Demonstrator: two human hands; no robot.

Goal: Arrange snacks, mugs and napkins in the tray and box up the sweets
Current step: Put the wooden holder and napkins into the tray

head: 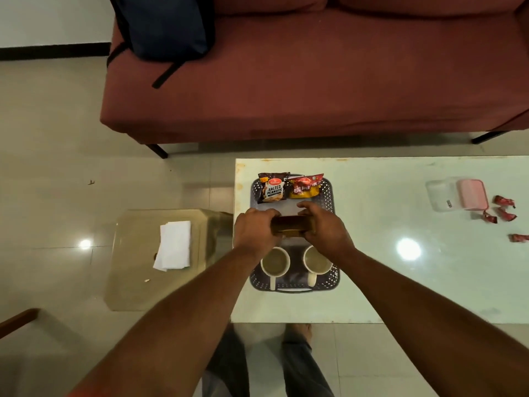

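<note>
Two bare forearms are extended from the bottom edge toward a tray at the centre. A brown rectangular packet (pixel 289 226), blurred, is gripped at its ends over the tray's middle: the left hand (pixel 254 230) is closed around its left end, the right hand (pixel 322 227) around its right end.

Below the hands, at 6 o'clock within the dark perforated tray (pixel 333 277), two white mugs (pixel 275 263) are seen side by side, filled with a pale brown drink, handles toward the camera. At the tray's 12 o'clock end, a salted peanuts packet (pixel 273 187) is laid beside a red and yellow snack packet (pixel 305 186).

The tray is set on a pale glass-topped table (pixel 386 282). At 3 o'clock, well apart, a clear box with a pink lid (pixel 458 195) is seen, with red-wrapped sweets (pixel 503 209) scattered just beside it. At 9 o'clock, white napkins (pixel 174 245) are stacked on a small tinted glass side table (pixel 128 282). At 12 o'clock, a maroon sofa (pixel 315 81) bears a dark blue backpack (pixel 169 24).
</note>
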